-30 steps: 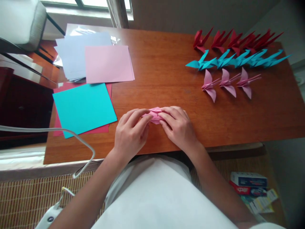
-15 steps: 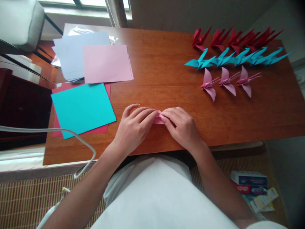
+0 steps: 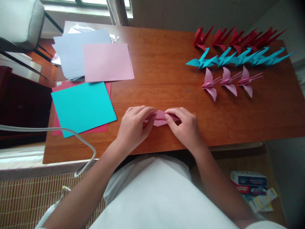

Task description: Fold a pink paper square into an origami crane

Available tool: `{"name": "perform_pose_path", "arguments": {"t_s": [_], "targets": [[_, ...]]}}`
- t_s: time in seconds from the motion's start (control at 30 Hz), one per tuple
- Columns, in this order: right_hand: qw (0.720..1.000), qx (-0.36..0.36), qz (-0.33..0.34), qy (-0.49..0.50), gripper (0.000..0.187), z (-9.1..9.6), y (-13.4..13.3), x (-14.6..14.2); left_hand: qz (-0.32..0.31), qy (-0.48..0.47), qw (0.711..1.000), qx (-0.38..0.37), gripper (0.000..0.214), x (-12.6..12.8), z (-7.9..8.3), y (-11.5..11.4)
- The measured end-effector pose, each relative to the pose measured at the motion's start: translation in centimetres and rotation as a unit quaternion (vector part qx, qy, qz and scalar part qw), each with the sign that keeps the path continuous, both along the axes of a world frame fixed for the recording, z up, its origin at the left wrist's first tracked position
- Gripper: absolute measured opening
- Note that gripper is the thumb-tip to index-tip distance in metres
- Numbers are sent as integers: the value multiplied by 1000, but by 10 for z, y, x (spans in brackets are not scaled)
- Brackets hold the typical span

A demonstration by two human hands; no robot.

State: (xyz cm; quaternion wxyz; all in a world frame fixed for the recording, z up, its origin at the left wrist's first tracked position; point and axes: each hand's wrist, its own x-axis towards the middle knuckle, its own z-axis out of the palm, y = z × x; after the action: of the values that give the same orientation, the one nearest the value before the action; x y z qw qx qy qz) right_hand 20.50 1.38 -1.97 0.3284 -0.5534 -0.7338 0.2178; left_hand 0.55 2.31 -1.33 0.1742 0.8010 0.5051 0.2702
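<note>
- Five red cranes (image 3: 235, 39)
- Five turquoise cranes (image 3: 243, 59)
- Three pink cranes (image 3: 227, 81)
- One folded pink paper (image 3: 160, 115)
- Left hand (image 3: 134, 123), right hand (image 3: 184, 124): fingers pinched nearly closed, both holding that paper

Table (image 3: 162, 73): before the person (image 3: 159, 194). On its right part: far crane row (image 3: 236, 40); middle crane row (image 3: 243, 59); near crane row (image 3: 228, 83), where I count three. On its left part: far paper stack (image 3: 100, 62); just before it, near paper stack (image 3: 83, 108). Toward the front edge: folded paper (image 3: 160, 119), between left hand (image 3: 135, 124) and right hand (image 3: 184, 124). Chair (image 3: 21, 22): beyond, far left. Boxes (image 3: 249, 183): lower, right of the person.
</note>
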Motion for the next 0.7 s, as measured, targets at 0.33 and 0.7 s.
{"name": "perform_pose_path", "arguments": {"t_s": [0.33, 0.7], "targets": [[992, 63, -32, -109, 14, -16, 4, -5, -30, 102, 988, 113, 27, 1, -10, -4], [978, 133, 107, -116, 19, -10, -11, 8, -108, 100, 983, 108, 24, -4, -14, -2]]}}
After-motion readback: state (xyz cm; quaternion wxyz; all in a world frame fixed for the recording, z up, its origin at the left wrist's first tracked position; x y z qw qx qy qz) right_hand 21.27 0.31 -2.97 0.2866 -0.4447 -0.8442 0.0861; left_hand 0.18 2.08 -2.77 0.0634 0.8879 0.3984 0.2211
